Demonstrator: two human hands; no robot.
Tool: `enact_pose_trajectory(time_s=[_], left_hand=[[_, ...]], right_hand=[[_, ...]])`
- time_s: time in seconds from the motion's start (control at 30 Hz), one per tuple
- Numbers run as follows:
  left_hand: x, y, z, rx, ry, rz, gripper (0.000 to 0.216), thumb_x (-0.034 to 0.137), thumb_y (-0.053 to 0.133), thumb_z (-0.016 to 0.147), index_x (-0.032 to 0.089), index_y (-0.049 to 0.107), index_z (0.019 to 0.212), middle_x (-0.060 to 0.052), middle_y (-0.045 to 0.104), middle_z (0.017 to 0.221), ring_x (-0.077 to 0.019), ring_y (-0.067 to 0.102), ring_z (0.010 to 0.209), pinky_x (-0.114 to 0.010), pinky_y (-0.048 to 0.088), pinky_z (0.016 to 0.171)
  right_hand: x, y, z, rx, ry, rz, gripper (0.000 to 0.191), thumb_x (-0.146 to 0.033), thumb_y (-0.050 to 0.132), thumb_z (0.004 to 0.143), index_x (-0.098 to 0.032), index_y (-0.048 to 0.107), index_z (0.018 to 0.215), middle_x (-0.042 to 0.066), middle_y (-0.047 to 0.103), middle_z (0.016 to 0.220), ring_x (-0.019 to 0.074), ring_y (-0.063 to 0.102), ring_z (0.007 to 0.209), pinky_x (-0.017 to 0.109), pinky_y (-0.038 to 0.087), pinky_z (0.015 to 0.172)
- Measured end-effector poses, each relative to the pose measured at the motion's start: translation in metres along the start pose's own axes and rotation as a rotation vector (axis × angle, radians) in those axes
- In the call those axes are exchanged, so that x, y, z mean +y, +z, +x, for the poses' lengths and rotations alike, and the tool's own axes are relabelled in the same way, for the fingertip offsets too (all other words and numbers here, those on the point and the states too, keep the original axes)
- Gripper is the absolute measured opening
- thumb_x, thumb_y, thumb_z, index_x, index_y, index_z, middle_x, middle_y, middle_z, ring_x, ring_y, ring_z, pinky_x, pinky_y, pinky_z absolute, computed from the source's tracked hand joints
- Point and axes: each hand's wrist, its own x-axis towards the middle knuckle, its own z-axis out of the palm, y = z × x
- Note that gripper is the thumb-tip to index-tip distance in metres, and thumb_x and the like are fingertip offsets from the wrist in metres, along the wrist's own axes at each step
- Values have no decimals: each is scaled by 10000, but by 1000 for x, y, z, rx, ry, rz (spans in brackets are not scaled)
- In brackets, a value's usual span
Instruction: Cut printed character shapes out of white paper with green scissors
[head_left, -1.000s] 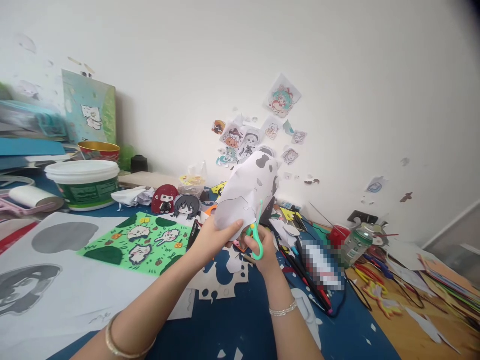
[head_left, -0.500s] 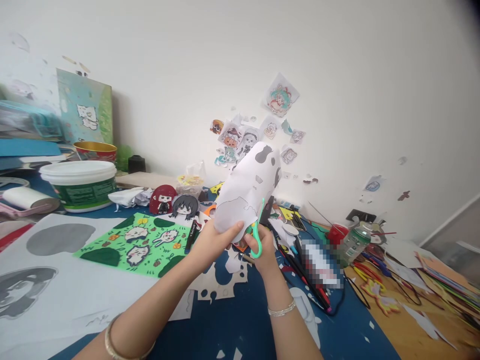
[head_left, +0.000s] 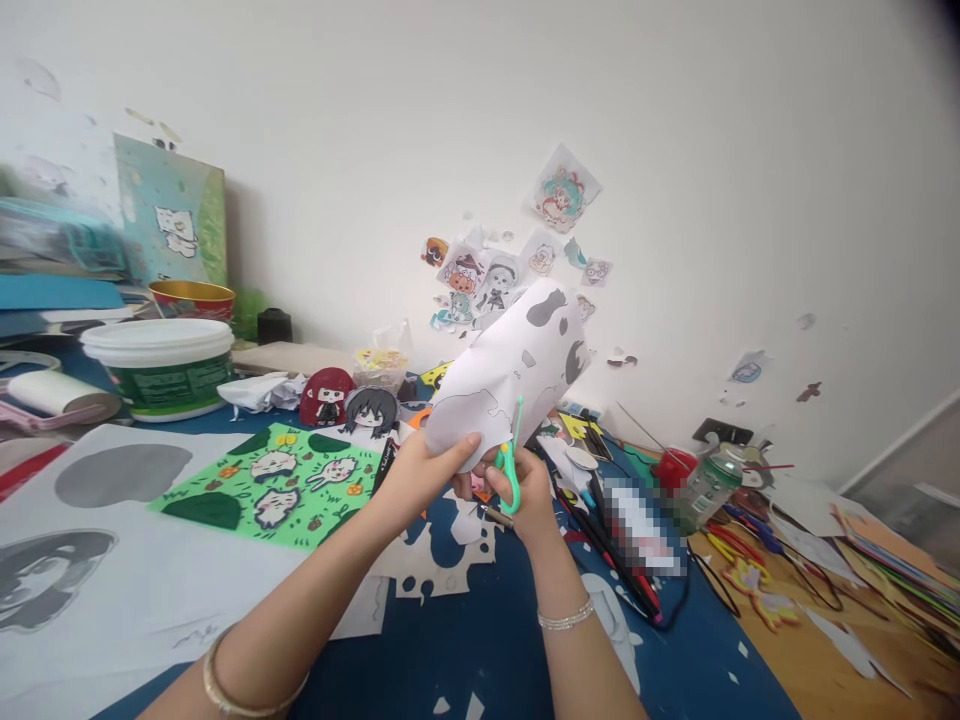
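Left hand [head_left: 442,468] pinching a curled white sheet [head_left: 480,365] (grey shapes [head_left: 546,309] across it), right hand [head_left: 531,496] gripping green scissors [head_left: 511,464] at its edge, both above the blue tabletop [head_left: 405,670], green picture [head_left: 306,515] lying left, wall [head_left: 337,180] behind.

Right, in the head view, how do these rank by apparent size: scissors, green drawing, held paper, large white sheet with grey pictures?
1. Large white sheet, though partly covered
2. Held paper and green drawing: too alike to rank
3. Scissors, clearly smallest
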Motion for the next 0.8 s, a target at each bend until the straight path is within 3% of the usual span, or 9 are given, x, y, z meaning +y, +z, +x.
enact_pose_trajectory(time_s=[0.17, 0.43, 0.8], left_hand=[[-2, -3, 1, 7, 42, 38, 408, 437, 474, 777, 131, 603, 540, -15, 522, 372, -137, 527, 438, -255, 462, 554], [3, -10, 2, 136, 0, 135, 367, 447, 551, 702, 163, 479, 482, 33, 441, 364, -79, 378, 348, -198, 315, 374], [14, -26, 2, 42, 1, 288, 360, 407, 570, 673, 184, 416, 437, 46, 408, 347, -78, 350, 339, -194, 260, 353]], right_hand=[[-1, -1, 1, 14, -4, -58, 147, -270, 650, 646, -166, 591, 732, -5, 553, 588, 121, 490, 529, 240, 420, 503], [-9, -4, 0, -9, 70, -218, 145, -251, 646, 629, -167, 601, 739, -14, 518, 575, 117, 460, 523, 230, 396, 487], [-11, -10, -1, -103, 115, -281, 132, -234, 652, 644, -165, 625, 754, 4, 554, 638, 135, 505, 588, 233, 402, 525]])
